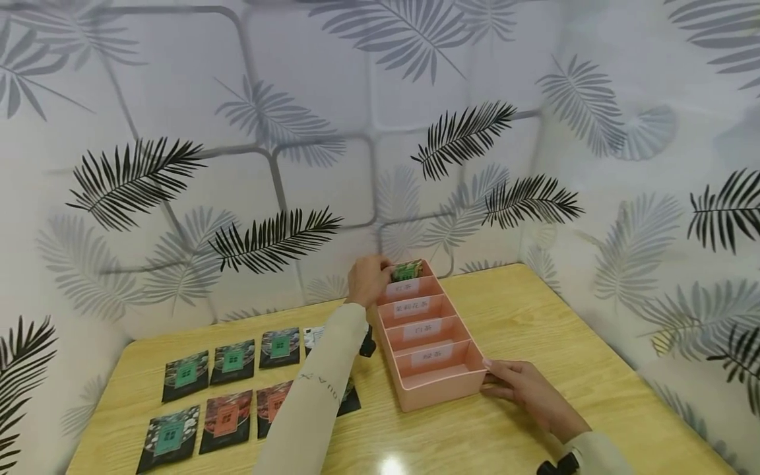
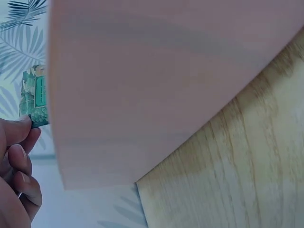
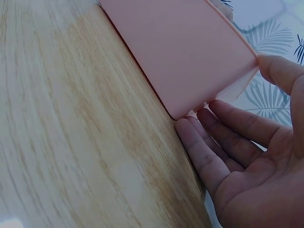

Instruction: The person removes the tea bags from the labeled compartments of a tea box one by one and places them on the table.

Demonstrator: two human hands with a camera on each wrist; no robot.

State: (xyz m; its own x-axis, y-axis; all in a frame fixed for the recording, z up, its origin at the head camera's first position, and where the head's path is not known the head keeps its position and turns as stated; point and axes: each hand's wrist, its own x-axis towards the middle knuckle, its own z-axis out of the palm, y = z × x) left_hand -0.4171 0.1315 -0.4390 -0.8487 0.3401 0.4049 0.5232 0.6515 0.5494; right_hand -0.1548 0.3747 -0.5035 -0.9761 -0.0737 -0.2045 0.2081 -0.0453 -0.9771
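Note:
A long pink divider box [image 1: 442,400] stands on the wooden table, its dividers bearing white labels [image 1: 429,356] with dark writing. At its far end my left hand [image 1: 369,280] pinches a green tea packet [image 1: 408,270] between thumb and fingers, over the farthest compartment. In the left wrist view the packet [image 2: 34,92] shows past the box's rim, its edge gripped by the thumb. My right hand [image 1: 528,390] holds the near right corner of the box. The right wrist view has the thumb on the rim and the fingertips [image 3: 187,130] low against the end. The nearer compartments look bare inside.
Several dark packets with green labels [image 1: 186,374] and red packets [image 1: 226,419] lie in two rows on the left of the table [image 1: 380,435]. My left forearm [image 1: 317,389] partly covers the row ends. A leaf-patterned curtain [image 1: 332,178] hangs behind and right.

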